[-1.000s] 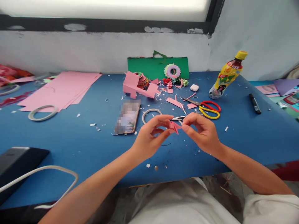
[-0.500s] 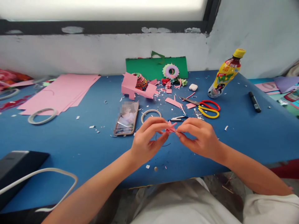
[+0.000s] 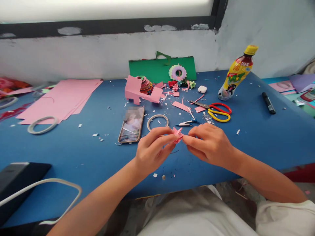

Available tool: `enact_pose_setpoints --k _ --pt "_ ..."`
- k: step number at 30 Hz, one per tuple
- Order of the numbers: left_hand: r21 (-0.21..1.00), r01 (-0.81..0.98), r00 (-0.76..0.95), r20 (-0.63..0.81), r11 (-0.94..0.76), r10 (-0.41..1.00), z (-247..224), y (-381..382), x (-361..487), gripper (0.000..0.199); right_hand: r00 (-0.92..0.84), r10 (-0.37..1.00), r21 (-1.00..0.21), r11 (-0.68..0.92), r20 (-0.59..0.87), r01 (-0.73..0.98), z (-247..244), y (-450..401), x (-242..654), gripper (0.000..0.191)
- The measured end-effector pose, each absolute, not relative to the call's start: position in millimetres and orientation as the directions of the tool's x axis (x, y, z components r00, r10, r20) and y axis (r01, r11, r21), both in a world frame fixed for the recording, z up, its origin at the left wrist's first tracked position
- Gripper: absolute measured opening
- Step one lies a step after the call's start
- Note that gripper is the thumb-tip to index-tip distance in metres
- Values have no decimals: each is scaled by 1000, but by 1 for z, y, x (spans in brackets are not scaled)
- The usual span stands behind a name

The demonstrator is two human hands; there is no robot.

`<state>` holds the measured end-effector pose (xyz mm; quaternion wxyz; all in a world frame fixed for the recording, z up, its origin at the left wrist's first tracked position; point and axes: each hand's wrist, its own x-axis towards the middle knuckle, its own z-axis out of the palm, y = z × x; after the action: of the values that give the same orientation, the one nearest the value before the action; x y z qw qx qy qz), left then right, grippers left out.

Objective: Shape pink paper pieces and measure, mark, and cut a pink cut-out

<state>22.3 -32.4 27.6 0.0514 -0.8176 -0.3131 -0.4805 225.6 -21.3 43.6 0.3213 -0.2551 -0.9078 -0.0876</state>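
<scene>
Between my hands, above the blue table, is a small pink folded paper flower [image 3: 178, 132] with pointed tips. My left hand [image 3: 155, 148] pinches it from the left, fingers closed on its side. My right hand [image 3: 211, 144] has its thumb and fingertips together at the flower's right edge, gripping one of its tips. Part of the flower is hidden behind the fingers. Just beyond the hands lie a pen [image 3: 185, 124] and a roll of tape [image 3: 157, 116]. A phone [image 3: 132, 125] rests left of them, and scissors [image 3: 219, 112] with red and yellow handles lie to the right.
Pink paper sheets [image 3: 61, 98] and another tape roll [image 3: 42, 131] lie at left. A green card [image 3: 150, 70], a paper ring [image 3: 173, 72] and cut pink paper [image 3: 133, 88] stand at the back. A drink bottle [image 3: 236, 76] and a black marker [image 3: 268, 103] are at right.
My right fingers have shifted onto the flower's right edge, and the hand has turned so its back shows more. The flower has tilted slightly in my left hand. The view has shifted a little.
</scene>
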Motion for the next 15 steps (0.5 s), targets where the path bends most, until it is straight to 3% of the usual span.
enact_pose_setpoints --k 4,15 --pt "193 576 361 812 -794 459 25 -32 21 25 -693 405 13 859 597 513 45 -20 225 20" --pt "88 562 439 810 -822 388 20 -32 19 25 -622 532 -151 816 574 558 45 -21 223 20"
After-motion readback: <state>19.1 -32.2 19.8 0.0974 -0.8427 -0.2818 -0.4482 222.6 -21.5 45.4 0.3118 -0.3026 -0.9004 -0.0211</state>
